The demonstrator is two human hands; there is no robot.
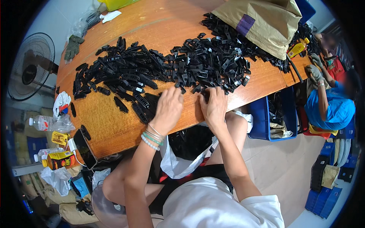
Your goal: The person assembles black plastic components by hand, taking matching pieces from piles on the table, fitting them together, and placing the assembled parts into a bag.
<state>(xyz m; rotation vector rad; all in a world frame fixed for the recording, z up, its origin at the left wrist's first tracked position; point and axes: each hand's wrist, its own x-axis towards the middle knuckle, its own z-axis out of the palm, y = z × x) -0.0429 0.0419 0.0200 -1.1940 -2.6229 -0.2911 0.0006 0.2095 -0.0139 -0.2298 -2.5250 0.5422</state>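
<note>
Small black plastic clips point(207, 62) lie in a loose heap on the wooden table point(110, 135), in front of both hands. To their left spreads a second heap of longer black plastic pieces point(121, 70). My left hand point(169, 108), beaded bracelets at its wrist, rests at the near edge of the heaps with its fingers curled down; what its fingertips hold, if anything, is hidden. My right hand point(215, 106) is beside it, thumb and fingers closed around a black plastic clip point(206, 95). Below the table edge, a white bag point(176, 167) with black contents sits open between my legs.
A brown sack point(262, 22) lies at the far right. A blue bin point(262, 119) stands right of my knee. A co-worker in a blue shirt point(332, 106) wears grey gloves. Bottles point(62, 159), a phone point(84, 148) and a fan point(32, 66) are at left.
</note>
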